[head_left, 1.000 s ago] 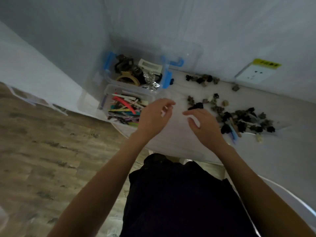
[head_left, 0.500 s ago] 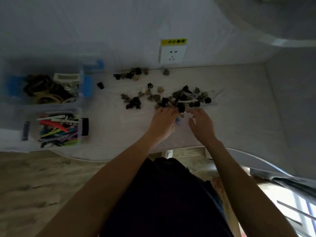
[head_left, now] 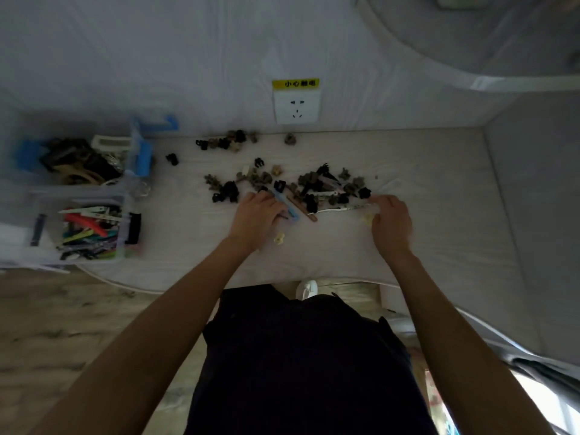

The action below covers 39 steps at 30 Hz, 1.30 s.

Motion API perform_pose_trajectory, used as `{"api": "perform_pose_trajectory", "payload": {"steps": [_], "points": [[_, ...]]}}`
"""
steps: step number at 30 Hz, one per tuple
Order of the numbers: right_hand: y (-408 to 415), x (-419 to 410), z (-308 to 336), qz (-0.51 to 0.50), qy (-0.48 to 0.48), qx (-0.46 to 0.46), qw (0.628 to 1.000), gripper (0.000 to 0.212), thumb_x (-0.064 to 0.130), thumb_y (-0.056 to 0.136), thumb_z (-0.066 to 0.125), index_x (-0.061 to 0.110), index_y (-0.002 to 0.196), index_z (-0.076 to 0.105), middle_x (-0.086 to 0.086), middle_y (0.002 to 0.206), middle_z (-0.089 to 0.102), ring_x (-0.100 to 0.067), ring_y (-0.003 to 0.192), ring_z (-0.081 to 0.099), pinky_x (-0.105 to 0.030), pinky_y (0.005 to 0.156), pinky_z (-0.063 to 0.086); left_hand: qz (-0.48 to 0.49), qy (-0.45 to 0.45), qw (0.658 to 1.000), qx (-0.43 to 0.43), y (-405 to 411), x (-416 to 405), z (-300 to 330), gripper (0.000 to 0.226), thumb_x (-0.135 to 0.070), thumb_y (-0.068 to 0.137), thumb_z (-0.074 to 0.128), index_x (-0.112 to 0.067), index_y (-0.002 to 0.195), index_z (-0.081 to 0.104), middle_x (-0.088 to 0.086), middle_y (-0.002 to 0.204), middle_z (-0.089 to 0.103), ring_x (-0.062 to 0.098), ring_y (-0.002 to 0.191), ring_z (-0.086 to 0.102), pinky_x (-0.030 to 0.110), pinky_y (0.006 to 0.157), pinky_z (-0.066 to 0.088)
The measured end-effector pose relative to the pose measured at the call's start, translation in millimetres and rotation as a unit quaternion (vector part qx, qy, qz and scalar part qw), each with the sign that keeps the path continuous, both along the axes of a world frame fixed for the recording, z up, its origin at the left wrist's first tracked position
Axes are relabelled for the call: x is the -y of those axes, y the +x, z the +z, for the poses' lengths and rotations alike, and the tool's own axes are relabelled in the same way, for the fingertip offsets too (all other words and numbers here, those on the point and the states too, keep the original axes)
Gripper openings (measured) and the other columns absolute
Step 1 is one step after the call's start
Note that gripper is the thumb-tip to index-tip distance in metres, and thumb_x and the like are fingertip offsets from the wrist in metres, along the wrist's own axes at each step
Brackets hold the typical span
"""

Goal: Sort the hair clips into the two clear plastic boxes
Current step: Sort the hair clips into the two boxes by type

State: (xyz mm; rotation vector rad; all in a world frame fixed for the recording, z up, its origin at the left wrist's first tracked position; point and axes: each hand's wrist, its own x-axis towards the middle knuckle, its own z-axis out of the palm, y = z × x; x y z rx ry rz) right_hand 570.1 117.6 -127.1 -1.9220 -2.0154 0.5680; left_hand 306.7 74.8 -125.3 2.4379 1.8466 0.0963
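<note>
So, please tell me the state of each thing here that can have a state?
far box: open, partly filled with dark clips
near box: open, holding long coloured clips
left hand: gripping blue clip
right hand: curled on the pile's edge; hold unclear
wall socket: nothing plugged in

Black and khaki claw clips (head_left: pixel 309 186) on a whitish worktop (head_left: pixel 423 215); a light-blue clip (head_left: pixel 287 205); blue box latches (head_left: pixel 142 158); a yellow-labelled white socket (head_left: pixel 296 105).
</note>
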Motion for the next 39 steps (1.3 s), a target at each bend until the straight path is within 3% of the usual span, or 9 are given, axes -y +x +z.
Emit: {"api": "perform_pose_trajectory", "payload": {"steps": [5,10,15,18,23,25,29,33,39], "points": [[5,-8,-6,0.063,-0.001,0.083,0.995,0.030,0.006,0.086,0.052,0.013,0.113,0.062,-0.013,0.116,0.059,-0.034,0.106,0.048,-0.039,0.088,0.037,-0.045,0.094,0.993,0.052,2,-3,-4,0.025,-0.028,0.088,0.047,-0.020,0.082,0.071,0.000,0.083,0.071,0.024,0.082,0.065,0.028,0.075,0.032],[-7,-18,-5,0.098,0.023,0.133,0.986,0.017,0.016,0.090,0.052,0.009,0.096,0.066,-0.016,0.099,0.062,-0.034,0.100,0.051,-0.039,0.083,0.036,-0.038,0.056,0.997,0.048,-7,-14,-12,0.023,-0.024,0.084,0.047,-0.017,0.078,0.068,0.002,0.090,0.070,0.025,0.087,0.066,0.028,0.082,0.036],[-5,-7,14,0.059,0.042,0.035,0.997,0.012,0.013,0.092,0.050,0.004,0.093,0.058,-0.013,0.093,0.061,-0.030,0.086,0.056,-0.038,0.073,0.043,-0.036,-0.012,0.999,0.036,-4,-26,-8,0.026,-0.025,0.082,0.042,-0.013,0.076,0.065,0.007,0.088,0.070,0.028,0.082,0.065,0.033,0.075,0.050],[-14,3,18,0.114,0.037,-0.016,0.993,0.008,0.009,0.091,0.051,0.004,0.089,0.057,-0.013,0.090,0.061,-0.031,0.080,0.055,-0.040,0.070,0.045,-0.033,-0.006,0.999,0.033,1,-34,-6,0.006,-0.015,0.076,0.060,-0.010,0.076,0.064,0.010,0.073,0.066,0.029,0.071,0.061,0.032,0.068,0.049],[-43,5,1,0.249,0.050,0.131,0.958,0.016,0.003,0.072,0.069,0.009,0.072,0.054,-0.013,0.072,0.060,-0.032,0.071,0.059,-0.036,0.067,0.041,-0.118,-0.012,0.992,-0.031,1,-42,-7,0.007,-0.016,0.067,0.069,-0.017,0.074,0.069,0.002,0.073,0.069,0.023,0.071,0.063,0.027,0.070,0.050],[-49,3,0,0.248,0.065,0.164,0.953,0.022,0.001,0.064,0.074,0.010,0.072,0.055,-0.010,0.068,0.060,-0.031,0.069,0.059,-0.031,0.071,0.036,-0.141,-0.008,0.988,-0.058,0,-44,-6,0.008,-0.018,0.068,0.063,-0.021,0.072,0.069,0.000,0.072,0.069,0.021,0.070,0.064,0.026,0.069,0.050],[-57,-4,-1,0.282,0.075,0.170,0.941,0.023,0.009,0.060,0.081,0.010,0.073,0.063,-0.009,0.069,0.065,-0.032,0.080,0.065,-0.033,0.070,0.053,-0.132,0.020,0.990,-0.054,1,-45,-7,0.029,-0.020,0.075,0.037,-0.017,0.078,0.065,0.003,0.078,0.066,0.023,0.074,0.064,0.027,0.073,0.052],[-44,-11,-9,0.324,0.089,0.132,0.933,0.011,0.013,0.075,0.072,0.011,0.082,0.065,-0.008,0.079,0.066,-0.030,0.083,0.063,-0.033,0.076,0.048,-0.064,0.038,0.997,0.001,3,-40,-2,0.031,-0.014,0.083,0.030,-0.008,0.090,0.059,0.012,0.086,0.062,0.029,0.080,0.061,0.035,0.080,0.048],[-5,-26,23,0.114,-0.008,-0.031,0.993,0.018,0.017,0.098,0.041,0.002,0.102,0.051,-0.016,0.095,0.055,-0.022,0.080,0.047,-0.029,0.069,0.031,0.015,-0.003,0.988,0.151,20,-31,12,0.028,-0.013,0.096,0.031,-0.003,0.106,0.056,0.016,0.092,0.062,0.029,0.080,0.055,0.030,0.072,0.031]]}}
